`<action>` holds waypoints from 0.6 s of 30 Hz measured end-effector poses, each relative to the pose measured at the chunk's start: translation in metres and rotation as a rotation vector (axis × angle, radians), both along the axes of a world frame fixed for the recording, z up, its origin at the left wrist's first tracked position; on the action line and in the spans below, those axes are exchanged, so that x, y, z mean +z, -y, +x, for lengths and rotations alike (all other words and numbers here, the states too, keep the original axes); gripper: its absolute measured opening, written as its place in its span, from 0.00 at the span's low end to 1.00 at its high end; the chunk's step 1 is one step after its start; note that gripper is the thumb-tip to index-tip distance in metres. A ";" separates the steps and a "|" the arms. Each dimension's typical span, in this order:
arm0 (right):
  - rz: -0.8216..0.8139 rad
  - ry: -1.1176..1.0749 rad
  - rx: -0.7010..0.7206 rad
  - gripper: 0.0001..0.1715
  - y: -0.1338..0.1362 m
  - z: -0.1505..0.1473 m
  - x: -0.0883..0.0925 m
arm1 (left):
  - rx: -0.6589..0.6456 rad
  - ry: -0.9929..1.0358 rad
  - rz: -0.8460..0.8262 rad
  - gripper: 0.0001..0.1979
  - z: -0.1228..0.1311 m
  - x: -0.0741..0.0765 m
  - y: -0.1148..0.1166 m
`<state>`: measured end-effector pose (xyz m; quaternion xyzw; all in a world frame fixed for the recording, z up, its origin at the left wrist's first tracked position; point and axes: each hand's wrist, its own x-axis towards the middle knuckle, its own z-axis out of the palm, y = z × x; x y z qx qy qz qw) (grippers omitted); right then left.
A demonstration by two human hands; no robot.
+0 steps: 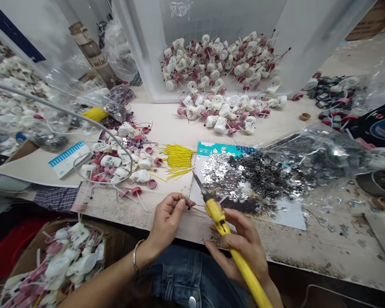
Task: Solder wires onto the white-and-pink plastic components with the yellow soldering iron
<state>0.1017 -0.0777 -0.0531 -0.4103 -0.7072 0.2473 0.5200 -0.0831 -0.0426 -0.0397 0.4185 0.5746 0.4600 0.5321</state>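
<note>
My right hand [244,244] is wrapped round the yellow handle of a soldering iron [220,220]. Its thin metal tip points up and left, over the table near the edge of a white sheet. To the left, my left hand [168,220] has thumb and forefinger pinched on a thin dark wire [197,208], with a small dark end by the fingertips. What exactly sits on that wire is too small to make out. Ahead of both hands lies a bundle of short yellow wires [179,161]. Small shiny metal plates [223,173] and darker metal pieces [263,175] are heaped on the sheet.
White and pink plastic parts with wires [115,164] lie at the left, where a grey cable [83,116] loops over them. More fill a translucent bin [150,81] at the back and a box [111,244] below left. A plastic bag [321,149] lies right.
</note>
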 end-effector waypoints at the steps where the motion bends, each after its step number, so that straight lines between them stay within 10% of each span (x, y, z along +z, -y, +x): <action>1: 0.004 -0.029 -0.066 0.13 0.004 0.002 -0.001 | -0.029 -0.040 0.027 0.11 0.002 0.002 -0.002; 6: 0.102 0.110 -0.446 0.15 0.003 0.006 -0.011 | -0.203 -0.375 0.235 0.05 0.014 0.014 -0.007; 18: 0.106 0.142 -0.394 0.11 0.000 0.000 -0.012 | -0.635 -0.637 0.299 0.04 0.000 0.025 0.007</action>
